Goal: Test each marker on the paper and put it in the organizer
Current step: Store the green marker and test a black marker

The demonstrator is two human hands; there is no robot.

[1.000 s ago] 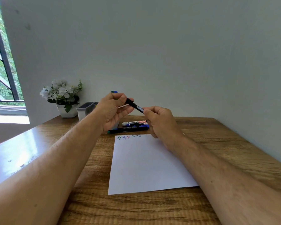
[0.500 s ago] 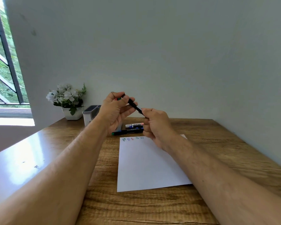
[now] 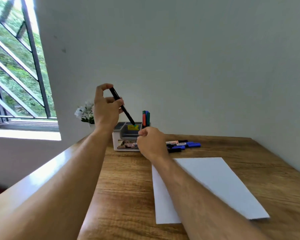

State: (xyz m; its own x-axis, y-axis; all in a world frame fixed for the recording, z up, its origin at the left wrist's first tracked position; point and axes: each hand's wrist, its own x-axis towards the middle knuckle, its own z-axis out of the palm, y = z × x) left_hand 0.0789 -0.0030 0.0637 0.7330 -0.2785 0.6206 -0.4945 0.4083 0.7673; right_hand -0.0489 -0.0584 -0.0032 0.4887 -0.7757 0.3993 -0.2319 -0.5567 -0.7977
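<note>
Lifting a black marker (image 3: pixel 122 106) away from the right hand (image 3: pixel 150 143), now fisted and possibly around a cap, the left hand (image 3: pixel 106 108) pinching it teal tip down over the organizer (image 3: pixel 126 136), apparently for stowing, past paper (image 3: pixel 215 186).

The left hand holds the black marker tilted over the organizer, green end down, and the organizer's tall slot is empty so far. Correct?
Not quite. The head view shows the tall slot already holds markers standing upright. The rest stands: the left hand holds the black marker tilted, green end down, over the organizer.
</note>
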